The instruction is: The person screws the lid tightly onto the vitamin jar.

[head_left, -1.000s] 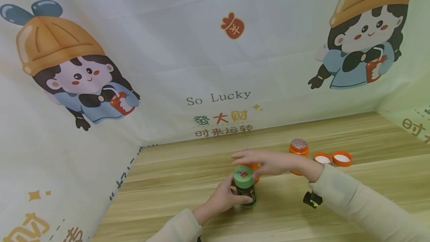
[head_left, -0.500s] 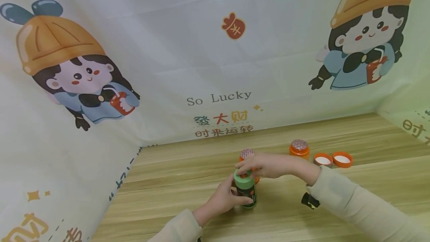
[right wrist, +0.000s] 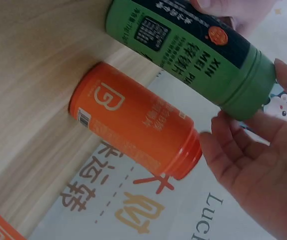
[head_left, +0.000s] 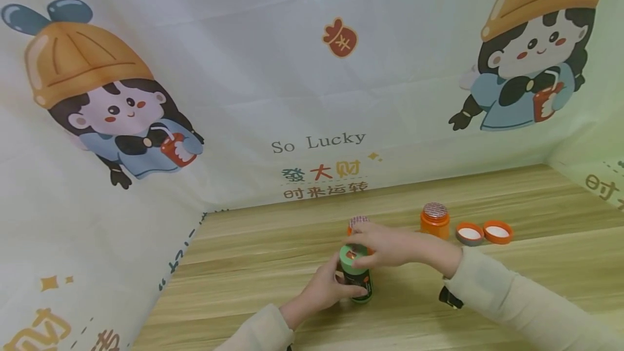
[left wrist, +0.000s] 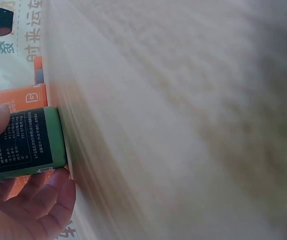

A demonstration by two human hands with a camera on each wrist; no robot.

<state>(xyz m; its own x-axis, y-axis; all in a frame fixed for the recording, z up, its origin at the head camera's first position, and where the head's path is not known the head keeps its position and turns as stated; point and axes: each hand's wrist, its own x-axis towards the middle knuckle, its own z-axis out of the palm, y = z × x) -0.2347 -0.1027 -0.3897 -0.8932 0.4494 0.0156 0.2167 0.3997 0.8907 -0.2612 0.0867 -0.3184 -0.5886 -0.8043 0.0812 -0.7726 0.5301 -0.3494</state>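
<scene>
A green bottle (head_left: 359, 279) with a dark label stands upright on the wooden table. My left hand (head_left: 319, 290) grips its body, thumb across the front and fingers behind. Over the green lid (head_left: 349, 260) is my right hand (head_left: 390, 245); in the right wrist view its thumb and fingertips sit round the lid (right wrist: 253, 97), which is on the bottle. Just behind stands an orange bottle (right wrist: 133, 122), lidless, with a silvery printed seal over its mouth. My right hand partly hides it in the head view.
A second orange bottle (head_left: 435, 223) with the same seal stands further right. Beside it two orange-rimmed lids (head_left: 498, 232) lie with their white insides up. Printed cloth walls (head_left: 244, 123) enclose the table's back and sides.
My right hand has come down from above the green bottle, and its fingers have closed round the lid. The left hand and the bottle have stayed in place.
</scene>
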